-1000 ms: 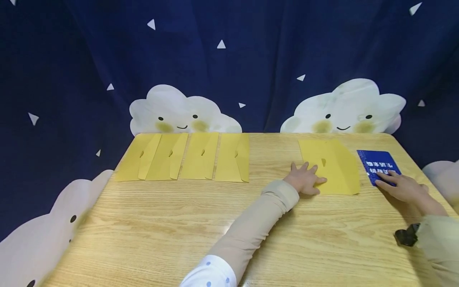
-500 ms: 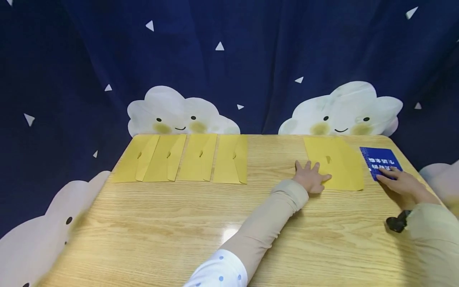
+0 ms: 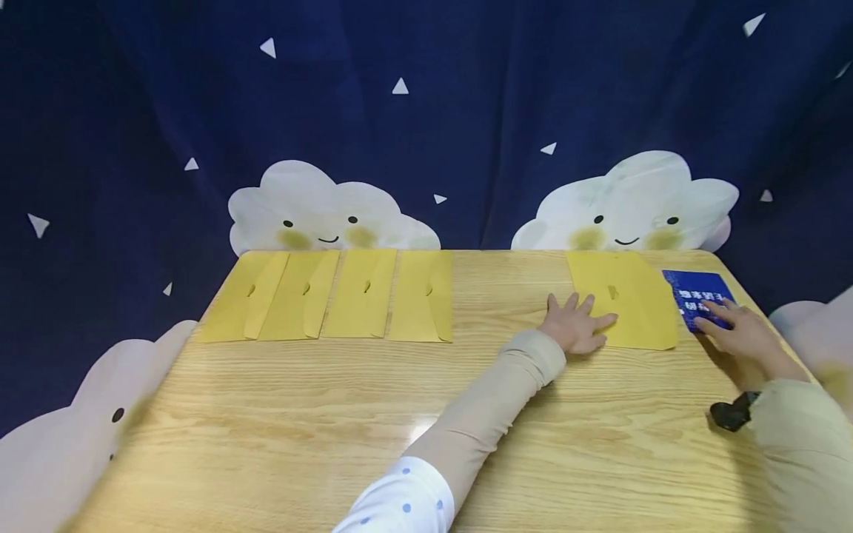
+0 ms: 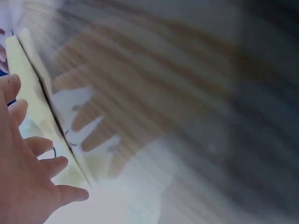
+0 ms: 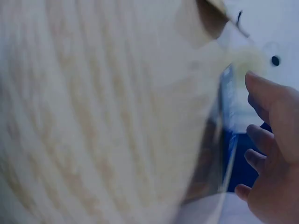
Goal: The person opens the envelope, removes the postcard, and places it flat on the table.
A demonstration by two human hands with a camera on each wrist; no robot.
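Observation:
At the right of the table a yellow envelope lies flat, a small notch near its middle. My left hand spreads its fingers at the envelope's left edge, the fingertips on the paper. Close to the envelope's right side lies a dark blue booklet or card with white characters, upside down to me. My right hand rests its fingertips on the booklet's near right part and covers some of the print. In the right wrist view the fingers stay loosely bent beside the blue surface.
A row of several yellow envelopes lies along the back left of the wooden table. Behind the table hangs a dark blue curtain with white clouds. A small black object sits at the right wrist.
The yellow envelope has slid a little to the right and back along with my left hand. The booklet has shifted slightly back under my right hand, and the gap between the two is narrower.

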